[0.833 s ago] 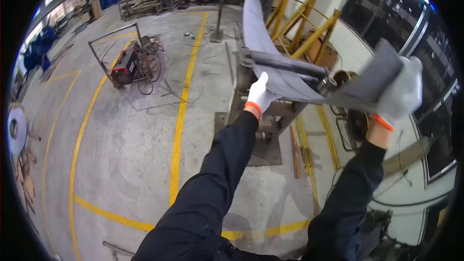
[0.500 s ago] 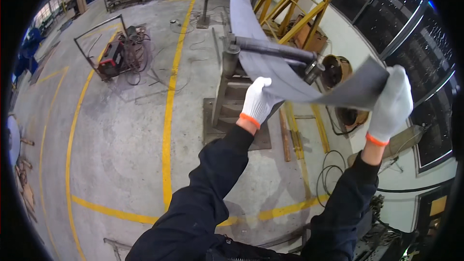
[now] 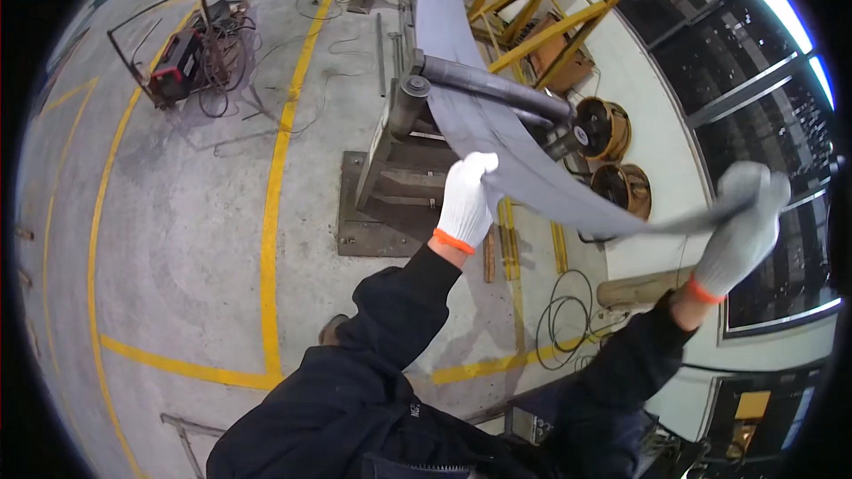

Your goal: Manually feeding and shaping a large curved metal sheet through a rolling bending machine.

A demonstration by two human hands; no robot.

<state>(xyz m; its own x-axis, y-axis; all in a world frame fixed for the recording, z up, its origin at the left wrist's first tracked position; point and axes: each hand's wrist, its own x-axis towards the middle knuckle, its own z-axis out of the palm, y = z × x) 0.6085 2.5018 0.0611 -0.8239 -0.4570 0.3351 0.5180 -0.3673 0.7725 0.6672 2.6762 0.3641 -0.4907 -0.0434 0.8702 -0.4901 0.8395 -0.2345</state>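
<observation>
Grey, thin and smooth-faced, a long sheet (image 3: 532, 164) runs down from the top of the view, passes beneath a dark cylindrical roller (image 3: 493, 89) and curves out toward the right, drooping in a shallow bow; its surface is matte with faint streaks. On its near edge the left hand (image 3: 466, 200), in a ribbed white knit glove with an orange cuff (image 3: 453, 241), has its grip closed, thumb on top and the fingers mostly hidden. Motion blur softens the right hand (image 3: 741, 231), gloved alike, whose grip is closed around the sheet's right end, where the material looks edge-on and narrow. Both arms wear dark cloth sleeves. The roller sits on a heavy metal stand (image 3: 399, 182) with flat crossbars, fixed to a flat rectangular base plate (image 3: 355, 235) on the scuffed concrete floor (image 3: 195, 257). Beyond it lean yellow angular frames (image 3: 550, 31), beside two round, yellow-rimmed reels (image 3: 603, 129). Near the white wall lie a long tan cylinder (image 3: 648, 290) and loose loops of black cable (image 3: 564, 310). Across the floor at left stands a boxy red-and-black machine (image 3: 177, 62) on a tubular-handled cart, with tangled cables beside it; painted yellow lines (image 3: 271, 257) cross the concrete.
</observation>
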